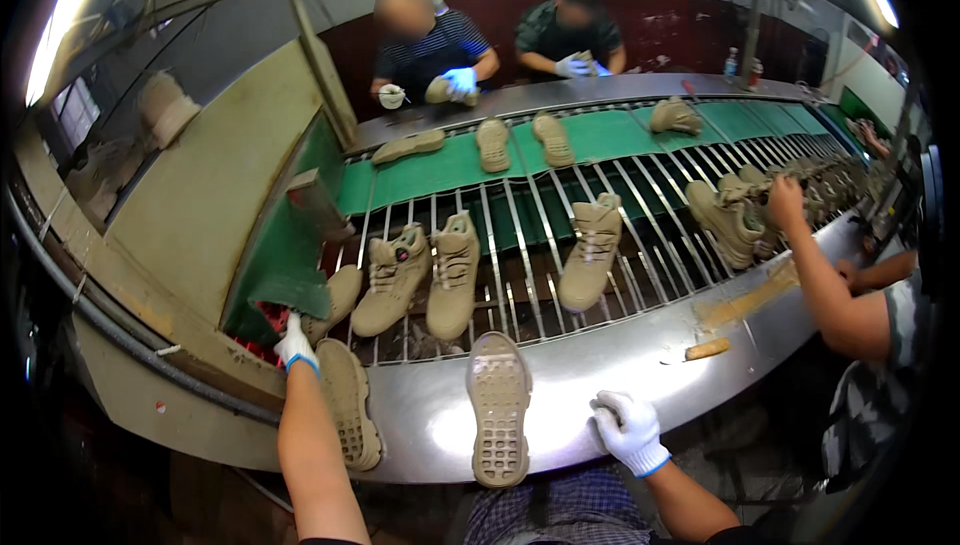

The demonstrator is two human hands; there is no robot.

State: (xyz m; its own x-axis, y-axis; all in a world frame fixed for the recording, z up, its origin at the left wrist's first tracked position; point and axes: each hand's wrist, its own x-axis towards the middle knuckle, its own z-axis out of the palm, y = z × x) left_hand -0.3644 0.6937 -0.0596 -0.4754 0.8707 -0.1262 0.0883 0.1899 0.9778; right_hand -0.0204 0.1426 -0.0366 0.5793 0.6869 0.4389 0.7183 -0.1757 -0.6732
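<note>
At eight o'clock from centre, what seems a red crate [266, 314] shows beneath a green flap [290, 291]; its contents are hidden. The gloved left hand [296, 343] reaches to the flap's edge; whether its fingers pinch anything cannot be told. At two o'clock a bottle [731, 66] stands on the far bench [620, 89], its contents too small to tell. A tan sole [500, 405] lies at six o'clock on the metal bench [420, 425], tread up, patterned with small squares, reaching the front edge. Another sole [346, 397] shows at seven o'clock. The gloved right hand [630, 432] rests at five o'clock, fingers half-curled, slightly apart.
</note>
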